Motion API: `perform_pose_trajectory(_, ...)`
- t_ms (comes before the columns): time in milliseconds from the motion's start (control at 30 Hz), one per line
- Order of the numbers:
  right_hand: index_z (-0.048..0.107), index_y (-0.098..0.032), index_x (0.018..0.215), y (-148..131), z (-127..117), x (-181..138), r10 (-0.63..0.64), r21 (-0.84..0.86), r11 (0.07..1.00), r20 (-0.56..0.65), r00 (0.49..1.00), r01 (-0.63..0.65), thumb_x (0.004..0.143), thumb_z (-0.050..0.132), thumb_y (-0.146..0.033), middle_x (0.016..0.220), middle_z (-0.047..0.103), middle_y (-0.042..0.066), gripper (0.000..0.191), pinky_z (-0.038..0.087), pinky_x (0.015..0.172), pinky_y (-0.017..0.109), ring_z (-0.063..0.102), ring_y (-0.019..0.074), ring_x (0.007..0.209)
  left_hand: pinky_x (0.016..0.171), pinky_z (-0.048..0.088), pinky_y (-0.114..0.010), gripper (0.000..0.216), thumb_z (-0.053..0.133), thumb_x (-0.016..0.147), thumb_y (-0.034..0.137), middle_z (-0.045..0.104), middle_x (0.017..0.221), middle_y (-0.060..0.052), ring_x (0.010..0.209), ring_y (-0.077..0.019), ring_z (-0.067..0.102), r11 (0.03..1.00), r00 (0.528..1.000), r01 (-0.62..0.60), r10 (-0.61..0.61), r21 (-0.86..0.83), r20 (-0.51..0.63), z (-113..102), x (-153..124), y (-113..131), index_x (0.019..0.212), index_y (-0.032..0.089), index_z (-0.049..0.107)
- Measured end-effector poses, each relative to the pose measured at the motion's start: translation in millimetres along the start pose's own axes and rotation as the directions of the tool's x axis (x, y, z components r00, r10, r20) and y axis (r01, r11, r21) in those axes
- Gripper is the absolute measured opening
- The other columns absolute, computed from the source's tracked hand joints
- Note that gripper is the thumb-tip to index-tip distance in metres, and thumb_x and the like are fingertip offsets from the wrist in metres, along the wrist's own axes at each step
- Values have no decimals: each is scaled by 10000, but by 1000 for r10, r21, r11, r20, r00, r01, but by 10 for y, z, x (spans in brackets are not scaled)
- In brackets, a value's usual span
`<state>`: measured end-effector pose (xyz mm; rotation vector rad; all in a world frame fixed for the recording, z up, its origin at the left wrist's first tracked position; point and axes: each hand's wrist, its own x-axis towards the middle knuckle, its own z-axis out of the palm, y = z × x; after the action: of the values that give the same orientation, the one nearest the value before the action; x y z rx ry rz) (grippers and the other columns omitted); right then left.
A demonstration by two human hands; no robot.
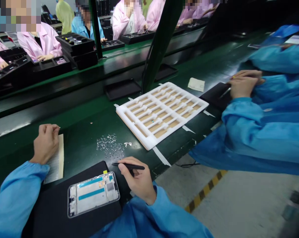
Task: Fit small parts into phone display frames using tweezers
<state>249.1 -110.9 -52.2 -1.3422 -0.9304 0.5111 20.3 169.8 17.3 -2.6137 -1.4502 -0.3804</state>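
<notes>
Well, the phone frame lies flat on a black mat, which seems to keep it off the bare belt, just below the right hand. That hand's fingers are closed on a pair of black tweezers, their tips aimed toward a scatter of small clear bits on the green worktop, within easy reach. The left hand sits curled shut at the edge of a paper sheet; whatever it pinches is too small to tell. Farther off lies a white foam tray — a co-worker's hands rest beyond it.
</notes>
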Motion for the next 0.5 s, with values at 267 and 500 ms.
perform_pose_trajectory(267, 793, -193, 965, -22, -56, -73, -49, 134, 990, -23, 999, 52, 1127, 481, -317, 981, 759, 96, 373, 636, 859, 373, 748, 212, 917, 763, 538, -332, 158, 536, 1066, 378, 727, 944, -23, 841, -195, 681, 807, 872, -443, 489, -390, 23, -508, -954, 645, 1081, 270, 650)
perform_pose_trajectory(500, 742, -195, 1152, -411, 29, -196, -186, -126, 961, 371, 910, 248, 978, 694, -135, 1054, 731, 84, 190, 588, 642, 231, 678, 126, 719, 766, 511, -346, 85, 530, 1070, 159, 679, 924, -39, 835, -192, 620, 681, 797, -556, 599, -478, -73, -339, -1479, 1134, 1068, 191, 609)
